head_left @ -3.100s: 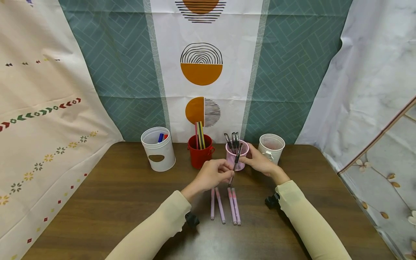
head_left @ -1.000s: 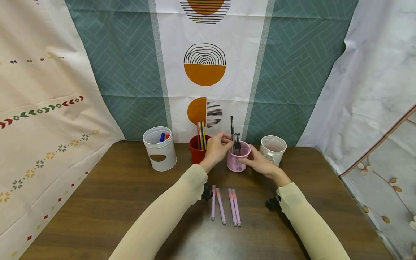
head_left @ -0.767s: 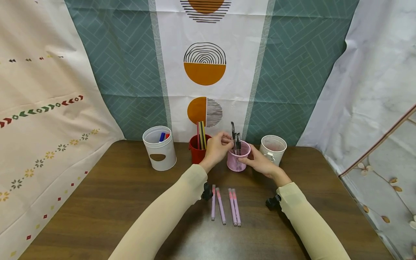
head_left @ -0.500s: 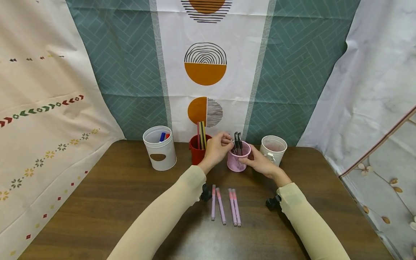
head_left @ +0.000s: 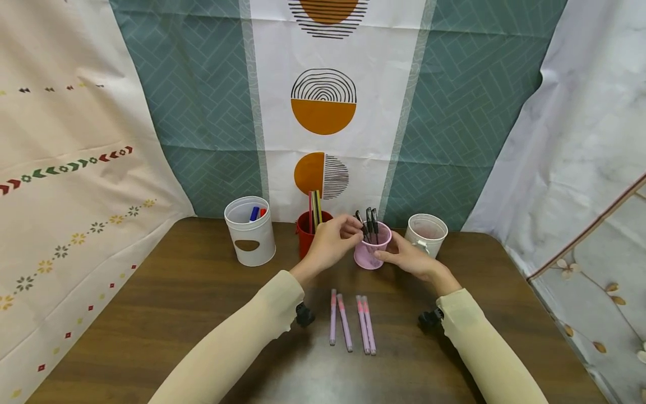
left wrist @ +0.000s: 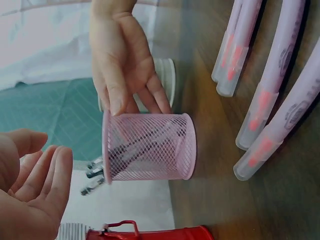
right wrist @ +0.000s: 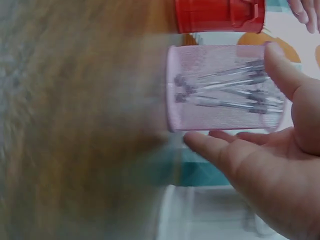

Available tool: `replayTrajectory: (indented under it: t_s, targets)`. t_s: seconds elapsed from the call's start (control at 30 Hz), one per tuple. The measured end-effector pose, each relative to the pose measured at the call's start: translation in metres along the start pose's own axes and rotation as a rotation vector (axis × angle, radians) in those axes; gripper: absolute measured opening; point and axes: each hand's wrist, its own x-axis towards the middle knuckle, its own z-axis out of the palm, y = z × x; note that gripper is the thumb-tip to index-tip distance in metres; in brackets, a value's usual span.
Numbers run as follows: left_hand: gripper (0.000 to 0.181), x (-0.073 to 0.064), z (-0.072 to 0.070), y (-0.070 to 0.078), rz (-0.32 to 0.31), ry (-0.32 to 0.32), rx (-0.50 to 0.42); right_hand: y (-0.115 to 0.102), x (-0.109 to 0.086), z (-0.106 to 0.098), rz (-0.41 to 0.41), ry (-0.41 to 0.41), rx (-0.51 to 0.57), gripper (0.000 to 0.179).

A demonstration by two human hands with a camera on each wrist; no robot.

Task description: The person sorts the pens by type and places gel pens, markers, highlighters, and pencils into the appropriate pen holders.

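Note:
A pink mesh pen cup (head_left: 370,255) stands upright toward the back of the table, holding several black-capped gel pens (head_left: 374,223) that lean against its rim. My right hand (head_left: 407,257) holds the cup from its right side, with the thumb (right wrist: 282,70) at the rim and the fingers along the wall. My left hand (head_left: 330,240) is just left of the cup's mouth; in the left wrist view its loosely bent fingers (left wrist: 55,172) are apart from the pens and hold nothing. Nearer on the table lie several lilac pens (head_left: 345,322) with clear caps, roughly parallel.
Left of the pink cup is a red bucket (head_left: 305,238) with striped pencils, partly behind my left hand. Farther left stands a white bucket (head_left: 252,244) with blue and red markers. Another white cup (head_left: 429,233) is behind my right hand. Patterned cloth (head_left: 323,56) hangs behind the table.
My left hand brought a black pen up from near the lilac pens, lowered it into the pink cup, let go and drew slightly back. My right hand stayed at the cup.

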Motion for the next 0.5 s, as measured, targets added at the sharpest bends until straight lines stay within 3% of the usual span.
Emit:
replayTrajectory:
  t_s: [0.27, 0.4, 0.5]
  targets:
    - [0.019, -0.019, -0.013, 0.006, 0.047, -0.026, 0.004, -0.038, -0.041, -0.021, 0.124, 0.008, -0.21, 0.083]
    - [0.013, -0.027, -0.017, 0.003, 0.062, -0.039, -0.002, -0.053, -0.061, -0.038, 0.044, 0.008, -0.257, 0.069]
    - [0.011, -0.032, -0.02, 0.001, 0.065, -0.048, -0.006, -0.062, -0.072, -0.051, -0.034, 0.056, -0.25, 0.056]
